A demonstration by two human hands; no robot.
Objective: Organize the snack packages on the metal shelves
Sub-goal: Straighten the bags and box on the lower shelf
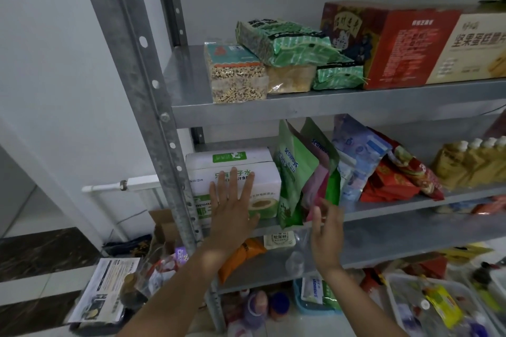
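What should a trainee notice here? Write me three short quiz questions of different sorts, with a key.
1. True or false: the left hand lies flat against the white box.
2. The red carton stands on: A) the upper shelf; B) the floor; C) a plastic bin.
3. Fill in: the pouch leaning right next to the white box is coloured ____.
Key: 1 true; 2 A; 3 green.
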